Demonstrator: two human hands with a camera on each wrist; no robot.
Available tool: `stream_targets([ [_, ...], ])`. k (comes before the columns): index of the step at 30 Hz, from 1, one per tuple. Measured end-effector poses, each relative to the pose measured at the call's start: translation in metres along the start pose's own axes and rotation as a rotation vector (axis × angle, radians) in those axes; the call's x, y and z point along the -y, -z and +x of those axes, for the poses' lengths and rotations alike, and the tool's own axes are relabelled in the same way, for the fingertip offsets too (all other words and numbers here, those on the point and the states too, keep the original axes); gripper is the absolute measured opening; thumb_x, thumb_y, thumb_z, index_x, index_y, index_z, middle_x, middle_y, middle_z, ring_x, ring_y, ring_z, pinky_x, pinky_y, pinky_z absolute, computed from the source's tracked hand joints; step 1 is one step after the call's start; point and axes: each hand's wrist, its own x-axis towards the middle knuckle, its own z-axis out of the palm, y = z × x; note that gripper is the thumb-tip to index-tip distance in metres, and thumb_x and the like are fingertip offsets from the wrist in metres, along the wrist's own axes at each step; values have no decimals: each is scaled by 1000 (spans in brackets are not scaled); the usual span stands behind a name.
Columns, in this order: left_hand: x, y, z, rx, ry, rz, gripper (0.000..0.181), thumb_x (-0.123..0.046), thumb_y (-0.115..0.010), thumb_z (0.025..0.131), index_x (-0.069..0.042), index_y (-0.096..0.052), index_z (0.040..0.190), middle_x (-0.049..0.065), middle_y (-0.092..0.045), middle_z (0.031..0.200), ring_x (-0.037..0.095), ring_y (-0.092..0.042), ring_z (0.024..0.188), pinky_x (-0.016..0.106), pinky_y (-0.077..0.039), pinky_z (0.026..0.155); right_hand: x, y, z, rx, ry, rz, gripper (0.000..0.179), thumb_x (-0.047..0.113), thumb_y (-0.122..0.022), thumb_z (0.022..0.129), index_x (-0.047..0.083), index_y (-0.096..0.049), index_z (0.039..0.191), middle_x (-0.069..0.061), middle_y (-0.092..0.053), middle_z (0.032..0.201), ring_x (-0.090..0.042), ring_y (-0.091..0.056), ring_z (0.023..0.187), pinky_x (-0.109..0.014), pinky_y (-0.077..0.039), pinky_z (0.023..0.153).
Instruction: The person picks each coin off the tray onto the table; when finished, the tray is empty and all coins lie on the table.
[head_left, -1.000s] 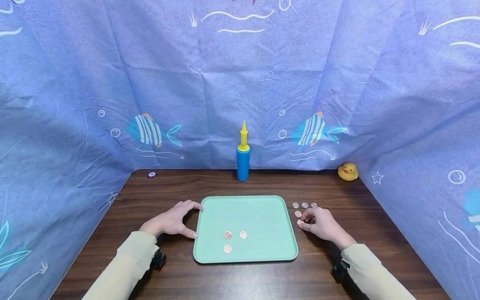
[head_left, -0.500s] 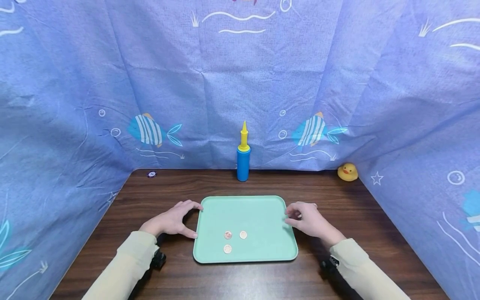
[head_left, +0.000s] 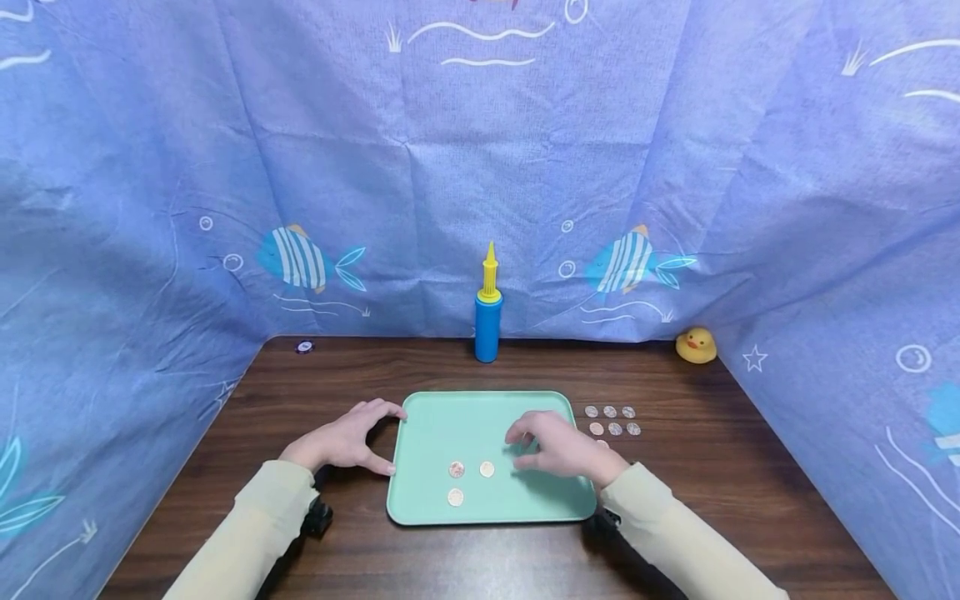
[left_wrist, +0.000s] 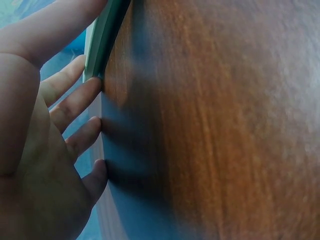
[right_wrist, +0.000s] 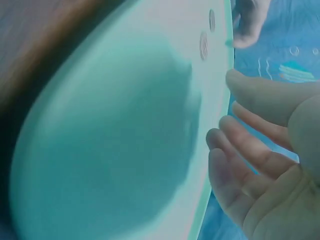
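Two copper-coloured coins, one of them (head_left: pixel 456 470), and a paler coin (head_left: pixel 487 469) lie toward the front of a mint-green tray (head_left: pixel 480 408). Above the tray's right half hangs my right hand (head_left: pixel 558 446), thumb and fingers apart with no object between them in the right wrist view. The paler coin is just left of its fingertips. At the tray's left edge my left hand (head_left: pixel 345 437) is spread, a finger and the thumb touching the rim. Right of the tray, several coins (head_left: pixel 610 412) lie in rows on the table; one copper coin (head_left: pixel 602 443) is partly hidden behind my right hand.
A blue and yellow hand pump (head_left: pixel 487 329) stands upright at the back of the dark wooden table (head_left: pixel 360 367). A rubber duck (head_left: pixel 696 345) sits in the back right corner, a small round token (head_left: pixel 304 347) at the back left. A blue fish-print curtain (head_left: pixel 480 167) surrounds the table.
My right hand has left the front copper coin beside the tray and moved left, over the rim, to above the tray. That coin stays on the table. The left hand keeps its place.
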Motion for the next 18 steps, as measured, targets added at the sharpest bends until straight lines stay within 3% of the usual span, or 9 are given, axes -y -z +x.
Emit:
stream_targets([
  [8,-1,3,2,6,19,8,83,-51,-91,80,-17,-53,146,8,-48,153,36,-37,145,62,-34,115,15,-13,16,80,12,-51,33,10,-88,85,3,-76,114,-7,-74,107,-20,-69,91,-27,-55,83],
  [18,0,1,2,4,24,19,84,-53,-90,79,-18,-53,146,7,-48,152,35,-38,144,61,-34,115,20,-27,24,67,61,-57,22,11,-86,88,7,-78,108,-4,-74,102,-16,-66,87,-24,-53,81],
])
